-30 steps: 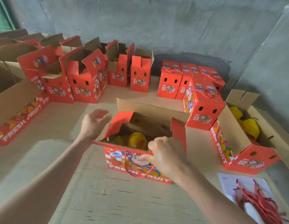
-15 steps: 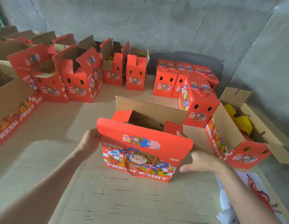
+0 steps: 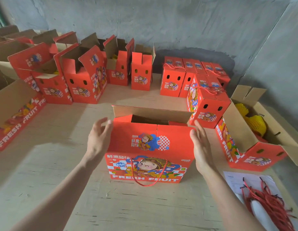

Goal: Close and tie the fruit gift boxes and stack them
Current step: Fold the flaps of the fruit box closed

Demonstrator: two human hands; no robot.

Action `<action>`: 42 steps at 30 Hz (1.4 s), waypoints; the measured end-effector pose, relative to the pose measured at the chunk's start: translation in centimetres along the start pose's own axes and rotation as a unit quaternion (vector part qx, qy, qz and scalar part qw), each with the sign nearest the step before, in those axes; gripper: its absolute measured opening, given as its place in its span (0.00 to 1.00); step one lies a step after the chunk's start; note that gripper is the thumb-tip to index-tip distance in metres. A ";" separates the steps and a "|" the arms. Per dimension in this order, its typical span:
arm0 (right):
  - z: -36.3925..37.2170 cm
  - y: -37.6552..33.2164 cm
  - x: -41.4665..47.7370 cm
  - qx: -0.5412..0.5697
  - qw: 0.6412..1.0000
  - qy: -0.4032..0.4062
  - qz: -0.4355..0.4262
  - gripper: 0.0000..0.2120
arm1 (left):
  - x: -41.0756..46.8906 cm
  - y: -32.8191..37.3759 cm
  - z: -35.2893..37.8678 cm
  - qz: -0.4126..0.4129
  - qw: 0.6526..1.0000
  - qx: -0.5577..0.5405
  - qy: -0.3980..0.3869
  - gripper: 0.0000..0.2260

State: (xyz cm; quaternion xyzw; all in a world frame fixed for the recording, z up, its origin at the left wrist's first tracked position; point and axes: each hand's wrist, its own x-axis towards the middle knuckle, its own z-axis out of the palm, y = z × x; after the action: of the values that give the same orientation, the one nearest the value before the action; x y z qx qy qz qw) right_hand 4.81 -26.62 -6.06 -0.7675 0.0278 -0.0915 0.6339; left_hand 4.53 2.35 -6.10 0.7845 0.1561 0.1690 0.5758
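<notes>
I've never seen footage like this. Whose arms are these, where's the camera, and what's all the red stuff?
There is no machine here: these are a person's two bare arms, filmed by one wide-angle camera worn on the head, looking forward and down. The left hand and right hand are open, flat at either edge of the raised front flap of a red fruit gift box on the wooden surface; neither grips anything. A red cord handle hangs down its front. Behind on the left stand open boxes; on the right, closed boxes with cords on top. At the far right lies an open box holding yellow-netted fruit, and nearer, a bundle of red cords.
</notes>
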 end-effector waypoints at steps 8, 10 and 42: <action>1.1 1.3 -0.1 -0.178 0.979 0.017 -0.093 0.13 | 0.4 -1.9 0.1 0.137 0.982 0.129 -0.003 0.07; 1.3 1.2 0.2 -0.208 0.972 0.028 -0.105 0.14 | 0.5 -1.8 0.2 0.142 0.981 0.135 -0.001 0.08; 0.9 1.6 2.5 -0.039 0.995 0.025 0.090 0.13 | 1.4 -1.1 0.5 -0.191 0.975 -0.090 -0.065 0.12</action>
State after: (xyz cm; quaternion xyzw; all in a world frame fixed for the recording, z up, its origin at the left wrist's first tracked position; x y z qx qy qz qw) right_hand 7.54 -26.50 -7.49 -0.7837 0.1161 -0.0521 0.6080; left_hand 5.99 2.89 -7.16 0.6944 0.2492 0.0179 0.6748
